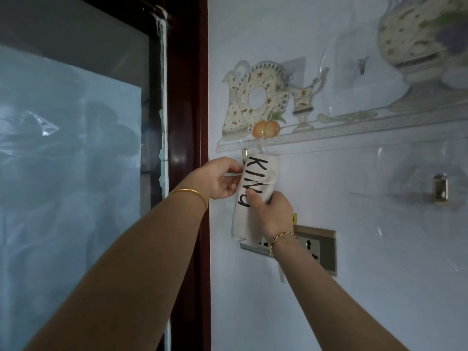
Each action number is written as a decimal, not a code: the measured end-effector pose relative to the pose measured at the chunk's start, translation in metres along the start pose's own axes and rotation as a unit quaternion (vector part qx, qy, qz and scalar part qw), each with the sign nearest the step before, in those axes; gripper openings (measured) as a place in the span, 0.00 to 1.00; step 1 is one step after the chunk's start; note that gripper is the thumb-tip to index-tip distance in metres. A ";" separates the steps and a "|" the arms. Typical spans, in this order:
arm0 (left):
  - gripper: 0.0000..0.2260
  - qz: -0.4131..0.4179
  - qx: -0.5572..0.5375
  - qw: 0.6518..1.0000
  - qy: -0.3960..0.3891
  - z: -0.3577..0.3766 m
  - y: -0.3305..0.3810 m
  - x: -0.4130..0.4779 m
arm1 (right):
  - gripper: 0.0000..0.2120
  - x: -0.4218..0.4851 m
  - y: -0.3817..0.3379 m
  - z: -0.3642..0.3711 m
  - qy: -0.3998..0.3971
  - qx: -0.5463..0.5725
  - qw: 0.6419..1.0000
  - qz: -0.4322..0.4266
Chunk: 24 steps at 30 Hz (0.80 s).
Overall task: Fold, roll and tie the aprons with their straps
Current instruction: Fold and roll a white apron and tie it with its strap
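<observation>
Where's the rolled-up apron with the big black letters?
In the head view the apron is mid-picture against the wall, under a small hook and above the socket, held by the left hand and right hand.

From my feed, both forearms bare to the frame's edge. At the left hand (222, 177), a thin, plain gold bangle (190, 192) on the wrist. At the right hand (272, 216), a twisted thread bracelet (282, 236), yellow with dark strands, one loose end hanging.

I hold the rolled apron (255, 188) beside a hook (244, 154)
My left hand (222, 179) pinches its edge; my right hand (272, 214) grips it.
</observation>
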<state>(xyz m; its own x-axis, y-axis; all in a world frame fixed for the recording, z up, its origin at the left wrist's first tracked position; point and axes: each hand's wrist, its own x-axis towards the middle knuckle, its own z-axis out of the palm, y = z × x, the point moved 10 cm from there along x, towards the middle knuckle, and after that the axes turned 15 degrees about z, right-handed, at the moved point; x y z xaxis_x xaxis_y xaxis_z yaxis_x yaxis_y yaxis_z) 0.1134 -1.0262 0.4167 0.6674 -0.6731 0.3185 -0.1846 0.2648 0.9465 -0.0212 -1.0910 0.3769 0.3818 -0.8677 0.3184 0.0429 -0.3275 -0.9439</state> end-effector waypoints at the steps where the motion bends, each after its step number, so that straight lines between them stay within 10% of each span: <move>1: 0.03 -0.007 0.008 1.000 0.002 -0.007 -0.006 -0.006 | 0.19 -0.002 0.003 0.001 -0.001 -0.010 1.000 0.000; 13: 0.02 -0.082 0.019 0.993 0.082 -0.100 -0.097 -0.141 | 0.25 -0.129 0.023 0.006 0.101 -0.085 0.982 -0.135; 19: 0.10 -0.098 0.026 0.967 0.235 -0.184 -0.157 -0.275 | 0.19 -0.228 0.091 0.134 -0.183 -0.133 0.971 -0.074; 24: 0.09 -0.185 0.199 0.897 0.348 -0.295 -0.231 -0.472 | 0.13 -0.406 0.168 0.246 -0.440 -0.217 0.871 -0.023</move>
<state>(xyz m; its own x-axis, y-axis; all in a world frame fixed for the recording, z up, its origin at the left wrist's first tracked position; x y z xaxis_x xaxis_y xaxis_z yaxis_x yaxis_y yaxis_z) 0.0538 -0.5662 0.0320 0.9994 -0.0335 0.0001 -0.0084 -0.2488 0.9685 0.0579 -0.7020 0.0679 0.9569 -0.2899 -0.0152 -0.2029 -0.6307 -0.7490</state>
